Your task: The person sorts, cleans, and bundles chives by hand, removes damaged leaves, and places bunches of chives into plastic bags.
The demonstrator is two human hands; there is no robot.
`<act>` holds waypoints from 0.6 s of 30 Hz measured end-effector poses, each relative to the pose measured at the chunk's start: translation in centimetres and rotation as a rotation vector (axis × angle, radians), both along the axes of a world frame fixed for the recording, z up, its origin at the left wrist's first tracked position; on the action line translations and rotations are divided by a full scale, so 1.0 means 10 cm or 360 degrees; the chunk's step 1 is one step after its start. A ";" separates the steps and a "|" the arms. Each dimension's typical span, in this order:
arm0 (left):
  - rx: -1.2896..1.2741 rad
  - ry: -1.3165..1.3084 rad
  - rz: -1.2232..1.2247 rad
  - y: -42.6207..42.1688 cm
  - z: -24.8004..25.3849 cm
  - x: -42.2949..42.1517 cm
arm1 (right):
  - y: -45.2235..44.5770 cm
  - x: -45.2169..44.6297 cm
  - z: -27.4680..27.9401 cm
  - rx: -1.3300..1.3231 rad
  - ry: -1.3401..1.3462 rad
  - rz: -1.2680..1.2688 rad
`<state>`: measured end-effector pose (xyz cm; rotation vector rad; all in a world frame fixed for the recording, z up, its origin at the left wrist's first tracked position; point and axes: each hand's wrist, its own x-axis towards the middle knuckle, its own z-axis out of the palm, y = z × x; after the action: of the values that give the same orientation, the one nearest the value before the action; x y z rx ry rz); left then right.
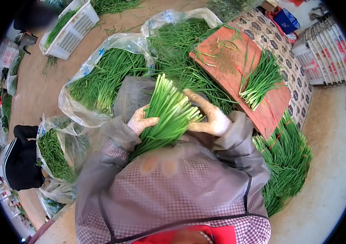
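My left hand (141, 120), in a pale glove, is closed around a thick bunch of garlic chives (165, 116) in front of my chest. The pale stem ends point away from me and to the right; the green leaves run down toward my left sleeve. At the right side of the bunch, my gloved right hand (213, 118) is spread in a curve about the stem ends, thumb and fingers wide apart. Beyond the right hand, a smaller bunch of chives (262, 79) lies on a reddish board (238, 77) strewn with soil and trimmings.
Plastic bags of loose chives (112, 73) lie ahead and left. Tied chive bundles (286, 162) are heaped at my right. A white crate (72, 34) stands far left, near other people. Stacked white crates (325, 53) and a blue bin (286, 21) are at the upper right.
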<state>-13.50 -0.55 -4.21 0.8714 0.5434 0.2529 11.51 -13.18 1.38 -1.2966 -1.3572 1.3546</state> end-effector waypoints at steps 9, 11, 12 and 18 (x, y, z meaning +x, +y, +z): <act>0.0069 0.0017 0.0048 -0.01 -0.03 -0.02 | 0.06 -0.29 -0.09 -0.0290 0.0172 -0.0546; 0.0047 -0.0008 0.0057 -0.02 -0.02 -0.02 | 0.11 -0.24 0.06 -0.0451 0.0238 -0.0469; 0.0028 -0.0023 0.0057 -0.02 -0.02 -0.02 | 0.13 -0.23 0.09 -0.0613 0.0309 -0.0391; 0.0195 -0.0011 0.0057 -0.04 -0.09 -0.02 | 0.21 -0.19 -0.39 0.0033 0.0027 -0.0285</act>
<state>-13.74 -0.91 -5.13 0.9798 0.5418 0.3245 9.60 -11.05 -2.51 -1.3553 -1.2097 1.2238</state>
